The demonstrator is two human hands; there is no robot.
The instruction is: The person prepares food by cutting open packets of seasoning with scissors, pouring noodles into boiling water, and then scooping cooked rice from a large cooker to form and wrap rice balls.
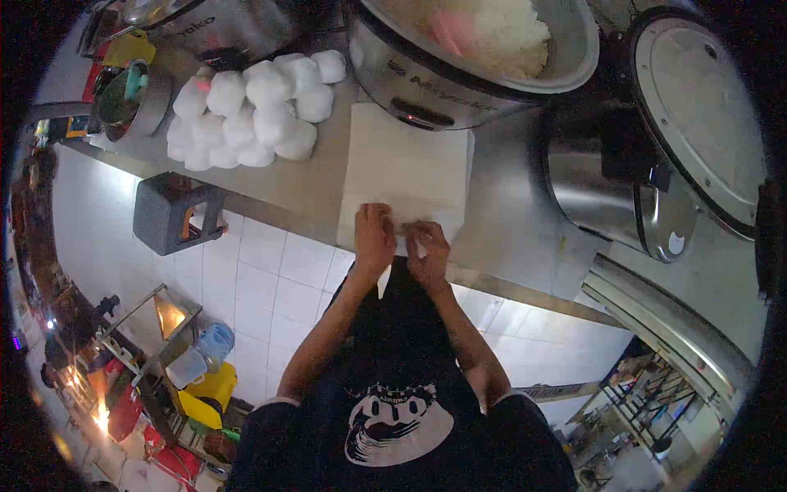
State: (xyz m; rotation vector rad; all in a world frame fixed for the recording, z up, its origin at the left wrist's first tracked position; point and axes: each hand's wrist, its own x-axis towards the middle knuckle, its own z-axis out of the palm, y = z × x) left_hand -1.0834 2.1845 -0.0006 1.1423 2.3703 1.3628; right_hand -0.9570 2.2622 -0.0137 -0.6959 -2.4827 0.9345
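A stack of white paper sheets (406, 160) lies on the metal counter, directly in front of the rice cooker. Over its near edge, my left hand (375, 238) is closed, with bent fingers pinching the paper. Close beside it, my right hand (426, 252) also has its fingers curled and pressed to the paper. Whether anything small lies between the two hands is hidden. To the left sits a pile of several rounded white wrapped bundles (246, 111). The large open rice cooker (410, 82) holds white rice (516, 37) and a pink paddle (449, 31).
At the right stands another steel cooker (594, 180) beside a big round lid (697, 123). A metal pot (147, 111) and another cooker (221, 33) are at the far left. Below the counter's edge are a dark plastic stool (172, 213) and white floor tiles (266, 271).
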